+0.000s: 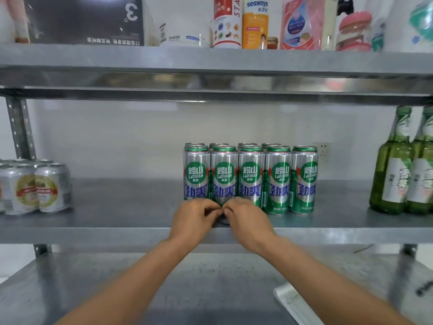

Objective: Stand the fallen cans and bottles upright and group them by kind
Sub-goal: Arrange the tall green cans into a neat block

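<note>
Several tall green-and-silver cans stand upright in two tight rows at the middle of the metal shelf. My left hand and my right hand are side by side at the shelf's front edge. Their curled fingers meet against the foot of the second front can, and I see nothing held in either hand. Short silver cans with gold labels stand grouped at the far left. Green glass bottles stand upright at the far right.
An upper shelf hangs close above the can tops and carries a dark box, jars and cleaner bottles. A lower shelf under my arms has a folded white paper at the right. A slotted post stands at the left.
</note>
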